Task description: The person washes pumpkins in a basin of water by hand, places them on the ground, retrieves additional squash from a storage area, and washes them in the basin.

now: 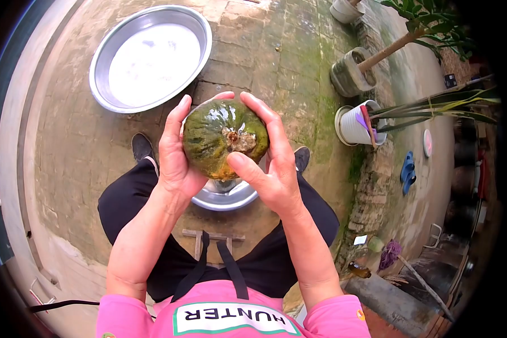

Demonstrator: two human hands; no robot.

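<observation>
A round green pumpkin [208, 138] with a wet, shiny skin, an orange patch low down and a rough brown scar is held up between both hands. My left hand [177, 155] wraps its left side, fingers pointing up and away. My right hand [276, 163] grips the right side, with the thumb pressed on the skin just below the scar. Under the pumpkin, between my feet, sits a metal basin [225, 201], mostly hidden by the pumpkin and hands.
A large shallow metal basin [205, 42] stands on the paving ahead to the left. Potted plants, among them a white pot [355, 125], line the mossy ledge at right. Blue slippers [408, 173] and a purple mop head [390, 254] lie farther right.
</observation>
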